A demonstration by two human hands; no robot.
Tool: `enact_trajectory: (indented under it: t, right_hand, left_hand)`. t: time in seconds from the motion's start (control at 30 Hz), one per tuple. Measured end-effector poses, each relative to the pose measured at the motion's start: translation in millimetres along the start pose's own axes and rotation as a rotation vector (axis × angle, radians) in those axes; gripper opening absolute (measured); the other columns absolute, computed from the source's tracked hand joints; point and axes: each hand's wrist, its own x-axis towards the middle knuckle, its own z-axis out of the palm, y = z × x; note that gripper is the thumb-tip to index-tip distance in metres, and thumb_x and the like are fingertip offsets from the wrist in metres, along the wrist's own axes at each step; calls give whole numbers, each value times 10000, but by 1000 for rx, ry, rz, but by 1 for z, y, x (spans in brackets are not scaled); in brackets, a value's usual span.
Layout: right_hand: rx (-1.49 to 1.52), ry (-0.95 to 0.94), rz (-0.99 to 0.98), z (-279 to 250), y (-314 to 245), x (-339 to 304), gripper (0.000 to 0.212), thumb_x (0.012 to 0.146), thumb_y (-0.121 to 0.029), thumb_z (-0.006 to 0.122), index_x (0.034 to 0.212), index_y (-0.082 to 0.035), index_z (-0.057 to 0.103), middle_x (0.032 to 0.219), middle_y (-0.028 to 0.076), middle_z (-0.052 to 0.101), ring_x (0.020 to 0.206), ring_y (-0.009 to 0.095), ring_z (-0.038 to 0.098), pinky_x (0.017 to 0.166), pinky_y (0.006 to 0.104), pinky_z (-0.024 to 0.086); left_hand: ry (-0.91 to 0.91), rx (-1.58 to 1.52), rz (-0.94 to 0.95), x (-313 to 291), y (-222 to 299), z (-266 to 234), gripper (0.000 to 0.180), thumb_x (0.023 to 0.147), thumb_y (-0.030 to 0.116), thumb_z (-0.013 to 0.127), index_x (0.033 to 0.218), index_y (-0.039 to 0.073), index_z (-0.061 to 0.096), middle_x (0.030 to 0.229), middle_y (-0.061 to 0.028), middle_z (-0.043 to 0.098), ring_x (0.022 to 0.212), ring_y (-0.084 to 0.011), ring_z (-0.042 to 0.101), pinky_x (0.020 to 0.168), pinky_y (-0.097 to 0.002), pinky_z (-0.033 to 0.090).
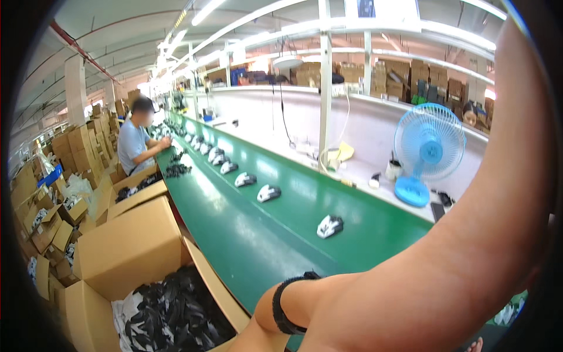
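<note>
A bare forearm (446,252) of mine, very close, crosses the right side and rises to the upper right edge; its hand is outside the picture. Near the lower middle, a black band (284,305) circles an arm, beside the green belt's near edge. At the lower edge on the right, a few fingertips (476,345) peek in; what they hold, if anything, is hidden. Nearest on the green conveyor belt (234,234) lies a white-and-black shell (330,226), shaped like a computer mouse, apart from any hand.
More such shells (269,193) line the belt. An open carton (126,246) of black plastic parts (176,311) stands at the left. Beyond it, a co-worker (136,138) in light blue sits handling parts. A blue fan (431,146) stands on the ledge at right.
</note>
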Motion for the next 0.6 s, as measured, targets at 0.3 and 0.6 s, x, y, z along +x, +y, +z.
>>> enact_trajectory:
  t: [0.3, 0.6]
  right_hand:
    - [-293, -432, -74, -23, 69, 79, 436, 919, -169, 565, 1273, 58, 451, 953, 81, 565, 810, 155, 530, 720, 284, 467]
    - [-959, -530, -239, 13, 64, -2, 431, 910, -189, 587, 1239, 67, 477, 959, 83, 571, 812, 150, 544, 707, 281, 479]
  left_hand:
    - [-216, -57, 99, 94, 14, -13, 772, 858, 567, 430, 1386, 25, 279, 1166, -227, 561, 991, -293, 607, 805, -354, 512]
    - [-41, -225, -54, 66, 7, -10, 696, 879, 510, 418, 1364, 22, 314, 1142, -216, 575, 979, -279, 610, 810, -349, 508]
